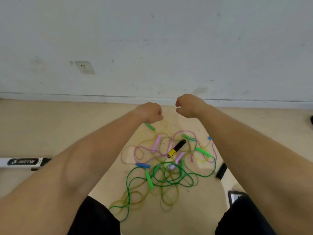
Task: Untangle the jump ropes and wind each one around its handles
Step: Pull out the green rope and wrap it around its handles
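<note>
Beige floor [50, 126] runs up to a scuffed white wall [152, 39], where a wall socket [84, 67] sits low on the left. Nearest the camera, two knees in black shorts [94, 217] frame the scene, with a dark tablet-like object [234, 196] just beside the right knee. Between the knees and spreading toward the wall lies the tangle of jump ropes [169, 167]: a dark green rope [128, 192] loops closest, with a bright green handle [149, 179] and a blue handle [143, 165] near it. Farther in, pink handles [156, 142] and a yellow-and-black handle [177, 148] lie crossed by pink and olive cords. A white bar with a black label [22, 161] lies at the floor's left edge. Beyond the pile, near the wall, both arms reach out. Left hand [149, 112] and right hand [188, 106] hang above the ropes, each grip loosely curled with fingers together; whether either pinches a thin cord, I cannot tell.
</note>
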Motion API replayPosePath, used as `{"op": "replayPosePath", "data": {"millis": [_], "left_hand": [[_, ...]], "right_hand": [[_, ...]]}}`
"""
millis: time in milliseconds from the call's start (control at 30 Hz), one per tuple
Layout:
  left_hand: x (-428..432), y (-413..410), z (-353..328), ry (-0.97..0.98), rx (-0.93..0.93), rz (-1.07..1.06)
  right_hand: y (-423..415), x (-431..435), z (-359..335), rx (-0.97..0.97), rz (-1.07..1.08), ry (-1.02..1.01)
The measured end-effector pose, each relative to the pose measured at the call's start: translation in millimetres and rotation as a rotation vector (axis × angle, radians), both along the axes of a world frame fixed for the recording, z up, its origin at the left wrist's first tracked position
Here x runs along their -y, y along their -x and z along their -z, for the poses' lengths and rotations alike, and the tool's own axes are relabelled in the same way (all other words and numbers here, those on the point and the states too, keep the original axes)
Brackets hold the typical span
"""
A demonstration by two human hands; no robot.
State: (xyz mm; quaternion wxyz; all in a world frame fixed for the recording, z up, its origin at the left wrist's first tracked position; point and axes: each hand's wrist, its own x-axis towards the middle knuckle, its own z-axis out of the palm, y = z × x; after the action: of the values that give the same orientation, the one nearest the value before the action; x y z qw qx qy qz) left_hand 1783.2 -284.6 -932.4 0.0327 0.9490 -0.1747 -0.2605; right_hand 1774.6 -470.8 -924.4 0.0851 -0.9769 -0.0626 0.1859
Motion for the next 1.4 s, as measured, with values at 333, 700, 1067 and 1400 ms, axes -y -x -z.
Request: {"op": "replayPosePath", "data": {"millis": [333, 700, 1067, 1400], "left_hand": [[4.8, 91.2, 65.4, 0.01, -0.043, -0.004], [-30.2, 174.5, 100.5, 0.084, -0.057, -0.129], [-62.1, 188.0, 270.3, 0.198, -0.212, -0.515], [-59.0, 202.5, 392.5, 0.212, -0.154, -0.844]], "right_hand": [[92.9, 25.7, 61.6, -0.022, 0.04, 0.0], [156.6, -7.4, 92.1, -0.067, 0.068, -0.063], [190.8, -68.4, 238.7, -0.314, 0.136, -0.194], [201.4, -70.7, 359.0, -0.47, 0.223, -0.285]]}}
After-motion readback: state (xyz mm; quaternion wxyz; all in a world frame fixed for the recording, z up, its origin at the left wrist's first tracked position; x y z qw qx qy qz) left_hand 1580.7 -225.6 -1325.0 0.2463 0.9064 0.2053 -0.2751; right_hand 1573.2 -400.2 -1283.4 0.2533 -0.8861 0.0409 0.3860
